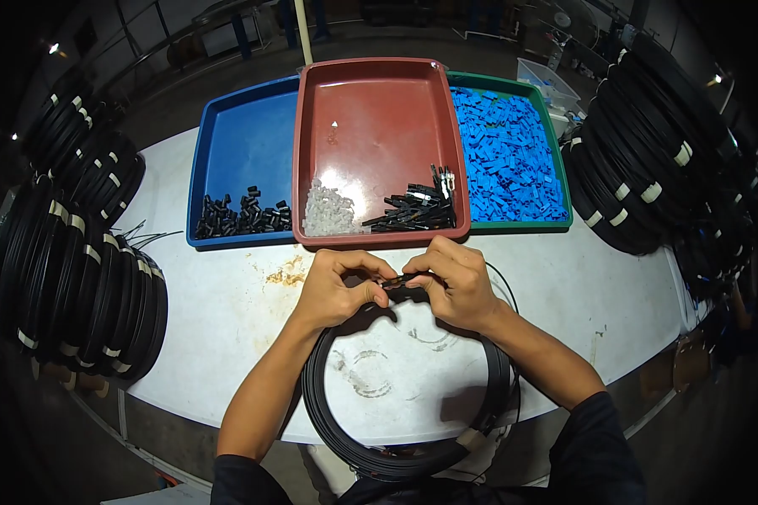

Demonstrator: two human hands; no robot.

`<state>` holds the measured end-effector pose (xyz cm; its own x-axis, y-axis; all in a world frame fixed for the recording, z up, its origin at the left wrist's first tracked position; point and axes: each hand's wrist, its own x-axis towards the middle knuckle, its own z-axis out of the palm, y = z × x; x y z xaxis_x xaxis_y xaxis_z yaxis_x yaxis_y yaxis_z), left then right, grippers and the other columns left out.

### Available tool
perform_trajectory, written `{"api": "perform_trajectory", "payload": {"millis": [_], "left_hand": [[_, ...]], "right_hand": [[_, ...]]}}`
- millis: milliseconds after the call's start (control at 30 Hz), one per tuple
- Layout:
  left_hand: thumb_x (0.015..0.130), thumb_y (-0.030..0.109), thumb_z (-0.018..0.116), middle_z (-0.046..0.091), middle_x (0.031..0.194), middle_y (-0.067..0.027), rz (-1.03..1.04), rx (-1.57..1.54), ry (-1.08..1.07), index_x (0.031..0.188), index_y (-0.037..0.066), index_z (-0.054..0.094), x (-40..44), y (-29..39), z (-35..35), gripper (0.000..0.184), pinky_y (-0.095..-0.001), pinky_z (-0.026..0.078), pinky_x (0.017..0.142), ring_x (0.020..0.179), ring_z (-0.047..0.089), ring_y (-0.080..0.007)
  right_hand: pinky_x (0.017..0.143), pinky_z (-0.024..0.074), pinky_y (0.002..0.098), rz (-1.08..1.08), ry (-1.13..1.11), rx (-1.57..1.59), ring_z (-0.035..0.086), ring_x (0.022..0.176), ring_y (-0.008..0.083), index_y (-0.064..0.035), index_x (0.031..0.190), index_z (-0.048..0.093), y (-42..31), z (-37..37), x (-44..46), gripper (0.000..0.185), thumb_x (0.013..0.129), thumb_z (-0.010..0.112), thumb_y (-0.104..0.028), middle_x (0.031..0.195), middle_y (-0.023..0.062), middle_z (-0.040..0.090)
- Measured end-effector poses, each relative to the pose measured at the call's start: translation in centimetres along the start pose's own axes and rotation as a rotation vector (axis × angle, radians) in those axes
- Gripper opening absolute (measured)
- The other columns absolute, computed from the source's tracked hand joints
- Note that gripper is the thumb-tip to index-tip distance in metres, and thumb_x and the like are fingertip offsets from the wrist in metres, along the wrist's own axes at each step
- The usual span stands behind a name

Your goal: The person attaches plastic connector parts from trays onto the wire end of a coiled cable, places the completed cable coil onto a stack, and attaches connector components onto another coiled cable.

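A small black connector is held between my two hands, just in front of the red tray. My left hand pinches its left end with thumb and fingers. On its right end, my right hand has its fingers closed. A thin black cable runs from near my right hand down the right side to a black cable coil. The coil lies at the table's front edge below my hands, with a pale band at its lower right. Fingers partly hide the connector.
The red tray holds clear plastic pieces and black connectors. Black caps lie in the blue tray; blue clips fill the green tray. Stacked cable coils stand left and right.
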<state>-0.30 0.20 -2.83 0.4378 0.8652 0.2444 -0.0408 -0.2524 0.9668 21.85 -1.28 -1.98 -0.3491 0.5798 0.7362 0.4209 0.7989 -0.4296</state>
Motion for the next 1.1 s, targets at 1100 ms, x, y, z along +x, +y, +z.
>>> {"api": "perform_trajectory", "payload": {"millis": [1100], "left_hand": [[0.073, -0.008, 0.077, 0.075, 0.08, -0.0088, 0.013, -0.006, -0.002, 0.092, -0.005, 0.076, 0.02, -0.69, -0.46, 0.018, -0.0252, 0.055, 0.069, 0.071, 0.069, -0.0117]], "right_hand": [[0.052, 0.0441, 0.0378, 0.015, -0.008, 0.03, 0.059, 0.059, 0.0258, -0.0036, 0.085, 0.068, 0.16, 0.32, -0.2, 0.016, 0.073, 0.078, 0.002, 0.075, 0.0081, 0.058]]}}
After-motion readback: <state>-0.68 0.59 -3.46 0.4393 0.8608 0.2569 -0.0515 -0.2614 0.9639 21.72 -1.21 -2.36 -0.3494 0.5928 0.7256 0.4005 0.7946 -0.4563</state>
